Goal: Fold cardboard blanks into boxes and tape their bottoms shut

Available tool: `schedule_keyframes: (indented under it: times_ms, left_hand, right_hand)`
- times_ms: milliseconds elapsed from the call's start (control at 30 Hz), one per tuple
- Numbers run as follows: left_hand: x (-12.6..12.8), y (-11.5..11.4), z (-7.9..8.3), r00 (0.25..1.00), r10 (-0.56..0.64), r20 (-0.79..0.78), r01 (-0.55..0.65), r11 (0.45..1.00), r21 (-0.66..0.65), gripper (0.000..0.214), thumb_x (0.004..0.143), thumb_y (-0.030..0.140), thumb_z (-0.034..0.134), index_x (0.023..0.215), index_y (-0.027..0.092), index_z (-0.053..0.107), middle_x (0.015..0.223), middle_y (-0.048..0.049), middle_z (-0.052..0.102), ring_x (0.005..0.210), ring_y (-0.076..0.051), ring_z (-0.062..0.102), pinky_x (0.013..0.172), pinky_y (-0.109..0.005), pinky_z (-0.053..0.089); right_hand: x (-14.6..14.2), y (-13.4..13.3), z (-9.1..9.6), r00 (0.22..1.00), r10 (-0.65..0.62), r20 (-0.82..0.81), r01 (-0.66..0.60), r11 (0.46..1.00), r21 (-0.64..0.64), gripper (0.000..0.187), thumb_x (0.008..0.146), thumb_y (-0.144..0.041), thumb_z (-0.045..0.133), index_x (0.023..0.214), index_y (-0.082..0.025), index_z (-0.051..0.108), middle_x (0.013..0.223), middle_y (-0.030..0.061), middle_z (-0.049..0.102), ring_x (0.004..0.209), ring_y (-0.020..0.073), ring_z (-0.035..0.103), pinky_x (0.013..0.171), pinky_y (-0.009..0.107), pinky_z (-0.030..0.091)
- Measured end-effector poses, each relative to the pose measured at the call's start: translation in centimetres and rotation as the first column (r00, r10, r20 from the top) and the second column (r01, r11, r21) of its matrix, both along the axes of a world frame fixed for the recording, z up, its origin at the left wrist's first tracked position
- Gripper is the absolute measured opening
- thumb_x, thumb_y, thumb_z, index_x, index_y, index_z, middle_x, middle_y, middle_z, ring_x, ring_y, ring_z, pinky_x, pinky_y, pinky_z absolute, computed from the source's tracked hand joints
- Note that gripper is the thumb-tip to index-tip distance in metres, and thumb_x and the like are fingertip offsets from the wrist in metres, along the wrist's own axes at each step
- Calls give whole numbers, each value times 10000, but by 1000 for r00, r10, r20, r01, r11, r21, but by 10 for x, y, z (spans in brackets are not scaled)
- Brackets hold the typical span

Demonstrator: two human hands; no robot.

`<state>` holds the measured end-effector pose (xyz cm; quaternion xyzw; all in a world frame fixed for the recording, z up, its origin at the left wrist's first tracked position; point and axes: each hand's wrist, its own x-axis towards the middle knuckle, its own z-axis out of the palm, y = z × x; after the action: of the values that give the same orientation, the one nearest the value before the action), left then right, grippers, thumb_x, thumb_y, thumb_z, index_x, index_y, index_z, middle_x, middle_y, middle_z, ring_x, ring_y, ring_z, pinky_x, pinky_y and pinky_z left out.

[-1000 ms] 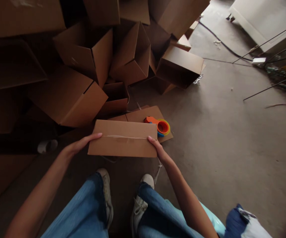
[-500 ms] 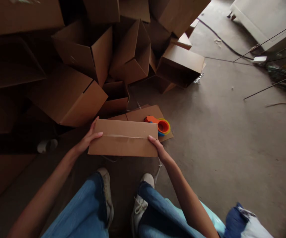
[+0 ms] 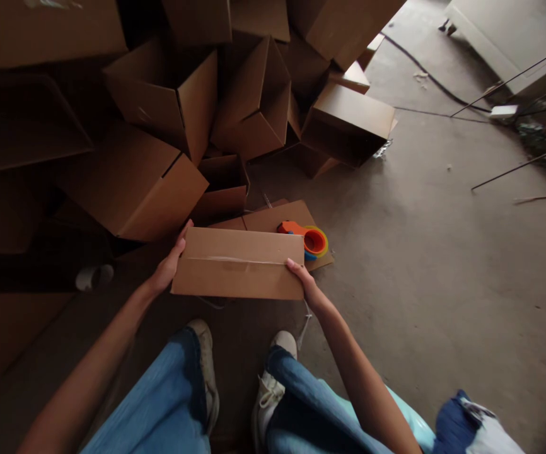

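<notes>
A small closed cardboard box (image 3: 238,277) with clear tape along its top seam is in front of me, above my shoes. My left hand (image 3: 173,263) presses against its left end, fingertips showing at the far corner. My right hand (image 3: 305,280) grips the right end, thumb on the top face and the other fingers hidden. Just behind the box's right corner, an orange tape dispenser (image 3: 290,227) with a yellow-edged ring rests on a flat cardboard piece (image 3: 273,217).
Several open cardboard boxes (image 3: 197,104) are piled ahead and to the left. A tape roll (image 3: 88,277) lies on the floor at left. Cables (image 3: 424,75) and a white wheeled unit (image 3: 500,44) are at upper right. Blue and white cloth (image 3: 459,422) shows at lower right.
My left thumb has slid off the box's top face to its left edge. The right hand keeps its hold. The whole view has shifted slightly.
</notes>
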<state>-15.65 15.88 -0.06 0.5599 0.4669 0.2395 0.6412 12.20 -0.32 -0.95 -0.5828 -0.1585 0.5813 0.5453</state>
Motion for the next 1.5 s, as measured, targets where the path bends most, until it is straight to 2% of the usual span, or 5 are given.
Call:
schedule_keyframes:
  times_ms: [367,667,1000,1300,1500]
  left_hand:
    - [3,-3,5,992,123,12,-119,979,-164,849,810,745,547,1510,277,436,1533,-73,515,1439,-307,435,1166,-432,392]
    - [-6,-24,24,996,-54,-75,11,875,-484,996,706,947,389,1322,203,630,1047,-124,786,1057,-350,715,802,-422,595]
    - [-9,-30,67,947,187,262,-150,977,-154,783,866,827,271,1406,334,551,1430,-18,603,1378,-306,490,1086,-446,481]
    - [-4,-27,29,984,-47,-174,20,988,-153,721,710,662,728,1268,212,654,1348,-104,670,1328,-351,549,1071,-406,481]
    - [-5,-28,23,857,-207,-472,256,966,42,539,746,548,619,1112,156,666,1140,-142,744,1049,-359,689,937,-450,534]
  right_hand:
    - [0,3,0,1000,-3,9,3,1000,0,797,698,-628,753,1381,-260,570,1319,60,682,1350,362,525,1142,519,432]
    - [17,-23,10,985,164,47,-161,984,-74,714,771,-724,671,1339,-294,630,1294,28,696,1348,322,526,1145,488,409]
    - [24,-43,51,967,-209,143,163,946,279,763,843,-827,296,1397,-368,550,1516,3,516,1441,354,407,1125,537,388]
    - [17,-32,5,846,-27,532,-40,993,115,684,875,-597,634,1479,-326,462,1581,22,424,1490,258,317,1271,453,154]
    - [25,-30,-15,719,-47,694,-73,987,142,593,951,-458,503,1499,-244,423,1529,89,475,1435,244,405,1248,469,230]
